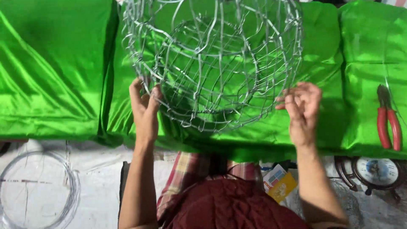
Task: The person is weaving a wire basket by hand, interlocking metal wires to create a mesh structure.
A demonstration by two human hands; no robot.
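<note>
A round cage of bent silver wire (pixel 212 59) rests on shiny green cloth (pixel 55 68) in front of me. My left hand (pixel 144 108) grips the cage's lower left edge, fingers curled around the wires. My right hand (pixel 303 108) is at the cage's lower right side, fingertips pinched on a thin wire strand there. Both forearms reach up from the bottom of the view.
Red-handled pliers (pixel 388 121) lie on the green cloth at the right. A coil of bare wire (pixel 38 191) lies on the white floor at lower left. A round dial object (pixel 377 171) and a yellow card (pixel 280 184) lie at lower right.
</note>
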